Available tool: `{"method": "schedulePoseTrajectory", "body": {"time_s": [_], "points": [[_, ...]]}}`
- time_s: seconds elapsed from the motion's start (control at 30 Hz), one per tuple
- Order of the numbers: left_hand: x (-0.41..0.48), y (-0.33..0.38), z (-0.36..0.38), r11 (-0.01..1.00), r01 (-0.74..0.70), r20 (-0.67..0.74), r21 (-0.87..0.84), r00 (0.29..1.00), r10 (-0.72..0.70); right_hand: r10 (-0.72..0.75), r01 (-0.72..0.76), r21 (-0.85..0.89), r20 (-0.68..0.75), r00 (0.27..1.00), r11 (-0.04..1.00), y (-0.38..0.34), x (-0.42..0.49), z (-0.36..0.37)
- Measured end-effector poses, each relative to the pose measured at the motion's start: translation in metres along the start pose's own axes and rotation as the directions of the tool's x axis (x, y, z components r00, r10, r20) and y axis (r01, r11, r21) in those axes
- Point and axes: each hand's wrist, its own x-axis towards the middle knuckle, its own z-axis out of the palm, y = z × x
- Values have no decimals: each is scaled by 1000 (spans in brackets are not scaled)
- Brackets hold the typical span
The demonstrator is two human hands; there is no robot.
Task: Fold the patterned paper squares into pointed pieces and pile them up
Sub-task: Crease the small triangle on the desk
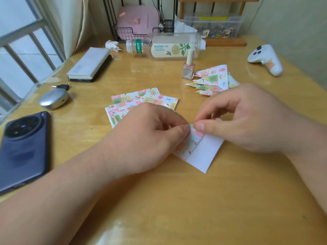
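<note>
My left hand (150, 131) and right hand (247, 119) are bare, and both forearms are bare as far as they show. The left forearm (70, 188) fills much of the lower left, looking broad in the wide lens and a little blurred. Only a short stretch of the right forearm (309, 156) shows at the right edge. My fingers are thick, with rounded knuckles. The right thumbnail (199, 126) is short and plain.
</note>
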Motion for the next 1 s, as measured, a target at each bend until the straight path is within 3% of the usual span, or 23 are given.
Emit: {"method": "schedulePoseTrajectory", "body": {"time_s": [0.2, 0.63, 1.0], "points": [[0, -2, 4, 996, -81, -75, -37, 994, 78, -61, 61, -8, -15, 998, 998, 3, 0, 4], [1, 3, 4, 994, -56, -66, -94, 997, 50, -122, 121, -49, -23, 992, 991, 2, -2, 3], [2, 2, -3, 992, 7, -99, -124, 995, -19, -70, 68, -34, -55, 996, 997, 10, -3, -21]]}}
